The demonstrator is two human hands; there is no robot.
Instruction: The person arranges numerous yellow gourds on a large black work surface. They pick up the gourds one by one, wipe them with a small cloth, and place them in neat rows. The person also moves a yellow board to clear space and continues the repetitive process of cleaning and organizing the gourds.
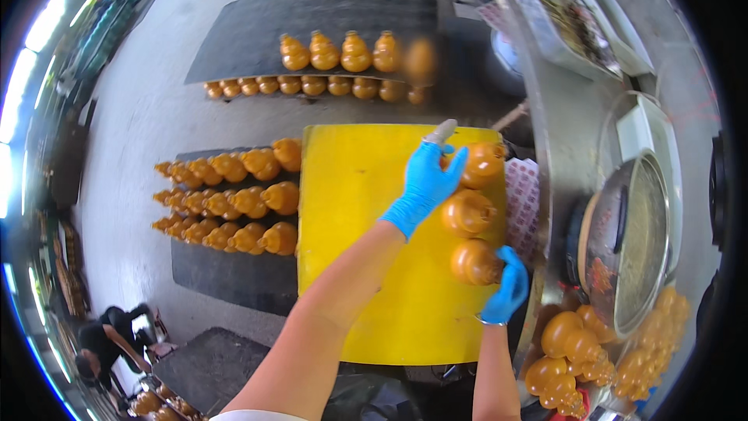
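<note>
Three glossy orange-brown gourd-shaped bottles lie in a column along the right side of a yellow board: the far bottle (481,164), the middle bottle (467,213) and the near bottle (472,261). Both my hands wear blue gloves. My left hand (425,175) is beside the far bottle, fingers apart, one finger pointing away with a greyish covering on its tip. Its thumb side comes up against that bottle; whether they touch, I cannot tell. My right hand (510,284) is closed around the narrow end of the near bottle, its fingertips partly hidden.
Rows of similar bottles (249,199) lie on a dark board left of the yellow board (366,265); more stand on a dark table (312,15) beyond. At right, a metal counter (561,156) carries a large round basin (631,242) and heaped bottles (573,343). A person (117,343) bends at lower left.
</note>
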